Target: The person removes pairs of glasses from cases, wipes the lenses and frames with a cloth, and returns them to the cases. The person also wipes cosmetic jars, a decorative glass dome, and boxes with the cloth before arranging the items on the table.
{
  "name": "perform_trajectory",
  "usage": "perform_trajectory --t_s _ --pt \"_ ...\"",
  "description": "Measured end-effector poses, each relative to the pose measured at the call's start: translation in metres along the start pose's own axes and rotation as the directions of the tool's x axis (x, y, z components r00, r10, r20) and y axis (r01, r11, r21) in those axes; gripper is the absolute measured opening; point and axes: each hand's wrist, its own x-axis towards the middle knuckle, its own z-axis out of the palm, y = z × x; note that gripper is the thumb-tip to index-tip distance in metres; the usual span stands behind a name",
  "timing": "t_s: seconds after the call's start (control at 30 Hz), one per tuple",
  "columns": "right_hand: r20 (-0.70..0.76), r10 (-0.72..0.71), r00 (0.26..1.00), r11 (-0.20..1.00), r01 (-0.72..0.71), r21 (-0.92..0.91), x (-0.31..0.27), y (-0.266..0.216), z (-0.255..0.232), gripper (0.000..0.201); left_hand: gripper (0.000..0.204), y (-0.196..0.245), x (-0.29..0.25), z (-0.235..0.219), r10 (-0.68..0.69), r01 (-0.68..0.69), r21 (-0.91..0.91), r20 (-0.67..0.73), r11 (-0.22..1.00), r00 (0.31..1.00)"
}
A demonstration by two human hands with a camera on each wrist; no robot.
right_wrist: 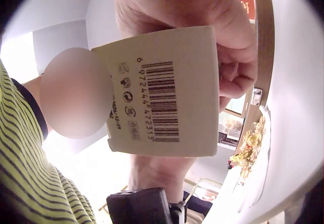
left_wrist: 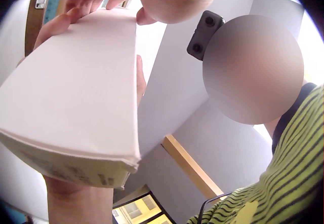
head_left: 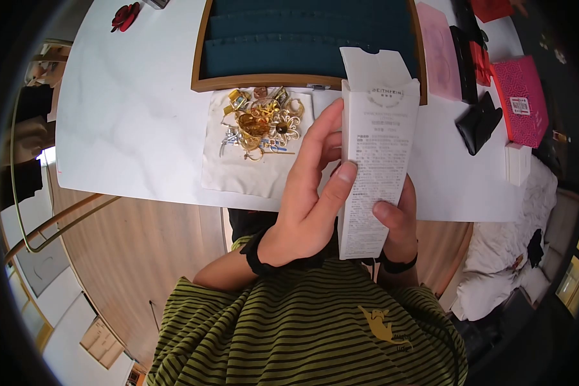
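A tall white carton (head_left: 376,161) printed with small text stands between both hands in the head view, its top flap raised. The left hand (head_left: 312,199) holds its left side, thumb on the printed face. Lower on the right, the right hand (head_left: 400,219) grips the carton, thumb across the front edge. The left wrist view shows a plain side of the carton (left_wrist: 81,82); the right wrist view shows its end (right_wrist: 167,92) with a barcode. Whether anything is inside the carton cannot be seen.
Jewelry (head_left: 260,125) lies heaped on a white cloth (head_left: 231,177) left of the hands. Behind is a wooden case (head_left: 257,82) with a dark lining. To the right are a black pouch (head_left: 478,122), a pink box (head_left: 521,96), a pale pink box (head_left: 437,51) and a small white box (head_left: 517,164).
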Motion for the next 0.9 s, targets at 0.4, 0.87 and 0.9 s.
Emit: perform_trajectory --t_s 0.4,0.87,0.9 --pt "0.066 -0.153 0.986 0.988 0.150 0.047 0.000 0.014 -0.009 0.073 0.057 -0.006 -0.001 -0.001 -0.017 0.017 -0.006 0.015 1.000 1.000" --pt "-0.053 -0.386 0.921 0.894 0.360 -0.266 0.001 0.010 0.008 0.083 0.071 0.007 -0.003 -0.002 -0.171 0.173 -0.039 0.051 0.984 0.984" --pt "-0.082 -0.375 0.923 0.914 0.353 -0.200 -0.001 0.009 0.008 0.082 0.070 0.010 -0.004 -0.002 -0.193 0.199 -0.087 0.072 0.976 0.979"
